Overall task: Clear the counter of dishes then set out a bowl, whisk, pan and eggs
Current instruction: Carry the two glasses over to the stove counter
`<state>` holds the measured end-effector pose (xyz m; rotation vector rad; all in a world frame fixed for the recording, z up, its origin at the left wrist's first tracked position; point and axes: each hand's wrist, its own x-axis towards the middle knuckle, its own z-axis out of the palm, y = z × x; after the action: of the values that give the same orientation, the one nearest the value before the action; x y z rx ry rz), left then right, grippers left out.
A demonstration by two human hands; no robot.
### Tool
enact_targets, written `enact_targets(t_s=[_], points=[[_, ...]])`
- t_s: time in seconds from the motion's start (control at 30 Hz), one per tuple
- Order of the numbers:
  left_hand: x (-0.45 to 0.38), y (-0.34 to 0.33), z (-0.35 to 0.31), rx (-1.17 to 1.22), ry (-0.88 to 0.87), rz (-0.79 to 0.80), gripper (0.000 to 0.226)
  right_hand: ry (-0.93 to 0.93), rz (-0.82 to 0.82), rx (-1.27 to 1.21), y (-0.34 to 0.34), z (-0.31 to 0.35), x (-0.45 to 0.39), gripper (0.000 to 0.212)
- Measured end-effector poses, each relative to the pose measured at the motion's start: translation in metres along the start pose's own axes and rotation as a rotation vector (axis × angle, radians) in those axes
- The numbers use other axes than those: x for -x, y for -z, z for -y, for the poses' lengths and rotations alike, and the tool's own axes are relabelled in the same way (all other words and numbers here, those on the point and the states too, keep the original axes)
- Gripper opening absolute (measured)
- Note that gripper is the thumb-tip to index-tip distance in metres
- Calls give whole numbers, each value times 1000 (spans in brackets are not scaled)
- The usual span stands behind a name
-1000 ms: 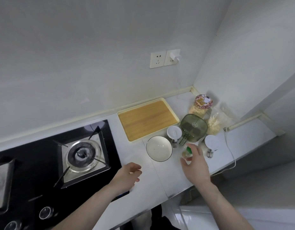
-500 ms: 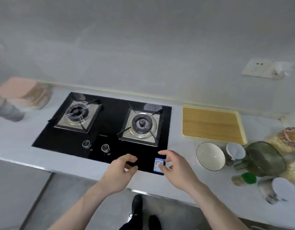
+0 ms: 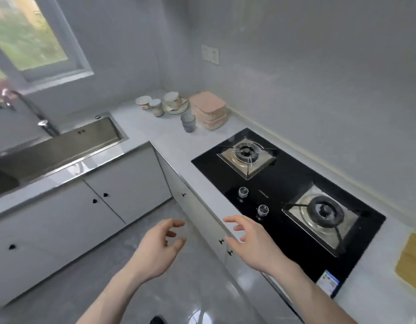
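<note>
Both of my hands hang empty in front of the counter. My left hand (image 3: pixel 159 249) has loosely curled fingers and is over the floor. My right hand (image 3: pixel 251 244) is spread, just off the counter's front edge near the hob knobs. In the far corner of the counter (image 3: pixel 169 139) stand dishes: two stacked pink lidded boxes (image 3: pixel 208 111), a grey tumbler (image 3: pixel 188 122), a white bowl (image 3: pixel 143 102), a small white cup (image 3: pixel 156 107) and a cup on a plate (image 3: pixel 173 102). No whisk, pan or eggs are in view.
A black two-burner gas hob (image 3: pixel 293 202) fills the counter's right part, with a wooden cutting board (image 3: pixel 410 258) at the right edge. A steel sink (image 3: pixel 62 148) with a tap (image 3: pixel 27 106) sits left under a window. White cabinet doors (image 3: pixel 122 190) run below.
My view has swung left, away from the bowl and jars at the right end, toward the sink corner. Both hands have come off the counter and stay empty.
</note>
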<state>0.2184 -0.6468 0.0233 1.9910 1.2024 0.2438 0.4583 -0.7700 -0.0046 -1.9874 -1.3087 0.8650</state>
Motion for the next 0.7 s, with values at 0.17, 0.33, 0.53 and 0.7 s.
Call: enact_targets(t_s=[0.17,0.33,0.53,0.7], points=[[23,82,73,77,91,-154,25,122,85,42,-66,87,-52,40],[44,164,151,74,153,-281,25,244,182,41,-143,173,-97,39],[79,254,255,68,279,-397,25,342,277,13,-244,262,-141,37],[94,308,311,72,370,-504,27,404,363,36,-298,323,-173,38]])
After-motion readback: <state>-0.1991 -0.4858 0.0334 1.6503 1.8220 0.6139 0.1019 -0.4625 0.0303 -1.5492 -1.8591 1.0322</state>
